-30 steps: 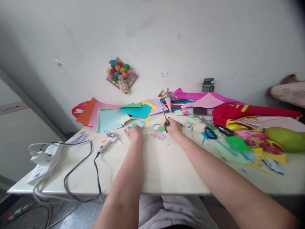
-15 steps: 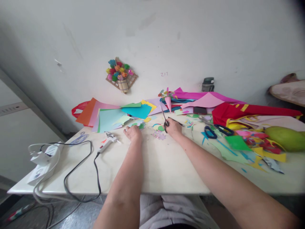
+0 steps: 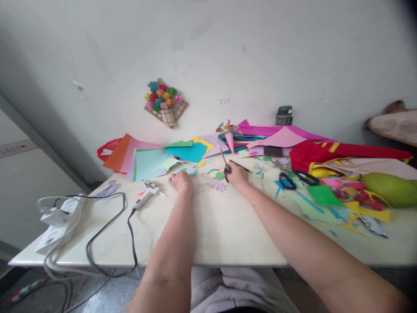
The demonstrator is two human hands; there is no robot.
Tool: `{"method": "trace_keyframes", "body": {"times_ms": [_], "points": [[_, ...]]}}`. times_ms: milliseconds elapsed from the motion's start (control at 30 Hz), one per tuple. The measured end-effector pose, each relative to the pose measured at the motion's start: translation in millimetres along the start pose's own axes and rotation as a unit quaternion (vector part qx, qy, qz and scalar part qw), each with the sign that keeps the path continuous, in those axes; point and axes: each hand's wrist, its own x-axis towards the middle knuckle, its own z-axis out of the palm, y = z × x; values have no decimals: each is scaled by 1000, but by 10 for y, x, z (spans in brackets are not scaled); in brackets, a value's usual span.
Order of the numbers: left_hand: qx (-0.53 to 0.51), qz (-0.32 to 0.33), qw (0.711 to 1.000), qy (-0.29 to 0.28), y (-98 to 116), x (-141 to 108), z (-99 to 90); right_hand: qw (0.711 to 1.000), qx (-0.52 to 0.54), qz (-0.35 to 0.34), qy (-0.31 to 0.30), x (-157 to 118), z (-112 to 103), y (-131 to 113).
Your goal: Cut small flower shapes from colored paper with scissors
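My right hand (image 3: 237, 176) grips a pair of scissors (image 3: 223, 158) by the dark handles, with the slim metal blades pointing up and away toward the back of the table. A thin dark stick-like thing (image 3: 241, 166) shows along the top of this hand; whether it is held, I cannot tell. On the tabletop, my left hand (image 3: 180, 181) has its fingers curled down; what they hold, if anything, is hidden. Green paper cut-outs (image 3: 192, 171) lie just beyond it. Between the hands are lilac paper stars (image 3: 219, 186) and a green paper circle (image 3: 220, 175).
A glue gun (image 3: 146, 194) with a black cord lies left, near a white power strip (image 3: 58, 230). Coloured paper sheets (image 3: 151, 163) line the back. At right are navy-handled scissors (image 3: 288, 181), paper scraps and a green mango-like fruit (image 3: 387, 189). A pink paper cone (image 3: 230, 141) stands behind.
The left hand's fingers have curled in more, and the green cut-outs beside it look slightly different. The right hand and scissors have stayed nearly in place.
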Motion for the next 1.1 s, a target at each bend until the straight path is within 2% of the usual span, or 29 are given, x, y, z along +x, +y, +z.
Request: {"method": "trace_keyframes", "body": {"times_ms": [167,400,767,1100], "points": [[-16,-2,1000,9,-29,-38,-49,1000,-3,0,-6,0,13,1],[5,39,999,-33,-24,-20,-17,1000,-3,-6,-7,-20,17,-7],[72,41,996,-34,80,-44,-43,1000,2,6,-3,-19,-29,3],[67,54,996,-21,41,-28,5,1000,5,7,-5,-27,-50,-4]]}}
